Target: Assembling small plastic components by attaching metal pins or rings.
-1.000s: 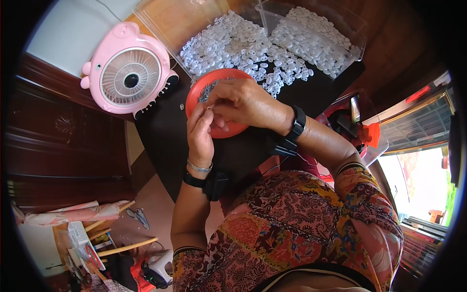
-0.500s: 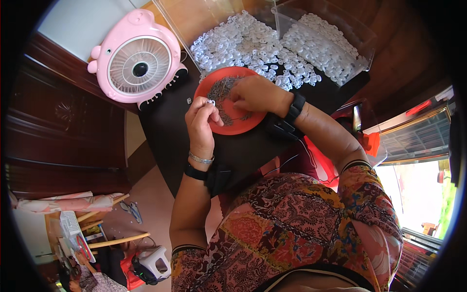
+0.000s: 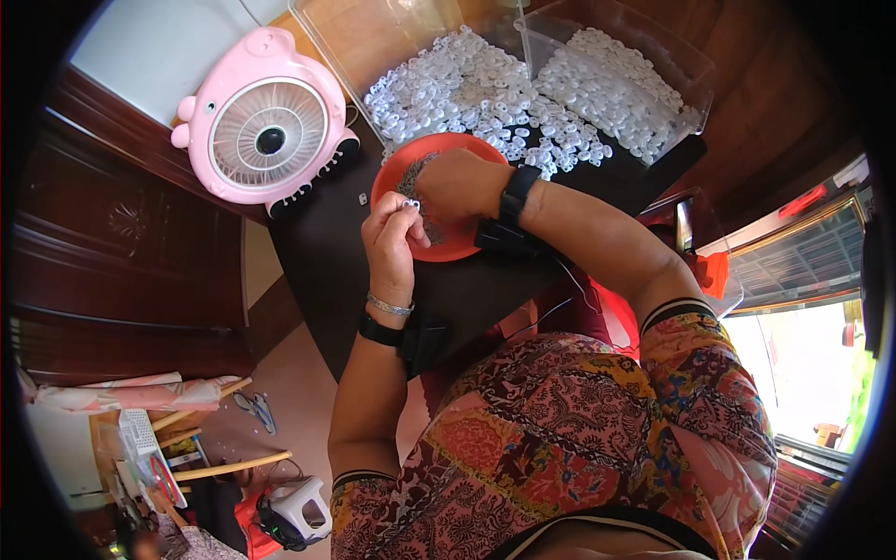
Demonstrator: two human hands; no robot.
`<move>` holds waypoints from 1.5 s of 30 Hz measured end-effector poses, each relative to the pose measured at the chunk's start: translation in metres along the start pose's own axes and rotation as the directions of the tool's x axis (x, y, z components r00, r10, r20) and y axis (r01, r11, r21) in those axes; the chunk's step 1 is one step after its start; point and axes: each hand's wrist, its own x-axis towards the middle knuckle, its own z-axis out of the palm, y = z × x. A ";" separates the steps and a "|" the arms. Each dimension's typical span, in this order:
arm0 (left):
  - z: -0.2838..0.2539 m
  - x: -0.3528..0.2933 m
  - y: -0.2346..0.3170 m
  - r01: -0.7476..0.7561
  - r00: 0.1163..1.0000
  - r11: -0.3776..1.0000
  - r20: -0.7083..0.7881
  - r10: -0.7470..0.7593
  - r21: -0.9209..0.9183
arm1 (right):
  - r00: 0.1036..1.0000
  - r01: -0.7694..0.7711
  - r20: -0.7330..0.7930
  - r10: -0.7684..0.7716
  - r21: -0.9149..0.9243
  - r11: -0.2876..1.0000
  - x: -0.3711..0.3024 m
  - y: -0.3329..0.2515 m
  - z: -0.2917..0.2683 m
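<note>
Head view: a white piece is pinched in the left hand, at the near-left edge of a red plate. The right hand is held over the plate, beside the left, at thin grey metal pieces; whether any is gripped cannot be told. Beyond the hands, a heap of white pieces is spread on the dark surface; to their left, a pink fan is placed.
</note>
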 end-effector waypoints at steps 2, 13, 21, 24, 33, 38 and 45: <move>0.001 0.001 0.000 -0.002 1.000 1.000 0.004 0.002 -0.019 | 1.000 0.009 -0.018 -0.009 0.001 1.000 0.002 0.002 0.005; 0.011 -0.010 0.003 -0.044 0.992 0.998 0.119 0.039 0.037 | 0.942 0.048 -0.221 0.254 0.835 0.548 -0.039 0.020 0.006; 0.020 -0.016 -0.004 -0.066 0.978 0.991 0.206 0.041 0.116 | 0.967 0.106 -0.114 0.229 0.993 0.048 -0.076 0.005 -0.003; 0.022 -0.018 -0.003 -0.073 0.973 0.990 0.229 0.044 0.123 | 0.960 0.090 -0.086 0.268 0.996 -0.003 -0.085 -0.002 -0.008; 0.025 -0.021 -0.004 -0.082 0.972 0.990 0.227 0.055 0.114 | 0.944 0.128 -0.129 0.304 0.992 0.022 -0.092 -0.015 -0.004; 0.026 -0.022 -0.002 -0.083 0.970 0.989 0.240 0.051 0.126 | 0.920 0.189 -0.216 0.328 0.976 0.112 -0.089 -0.019 0.004; 0.025 -0.021 0.000 -0.070 0.970 0.987 0.242 0.033 0.147 | 0.927 0.173 -0.195 0.321 0.980 0.097 -0.090 -0.019 0.001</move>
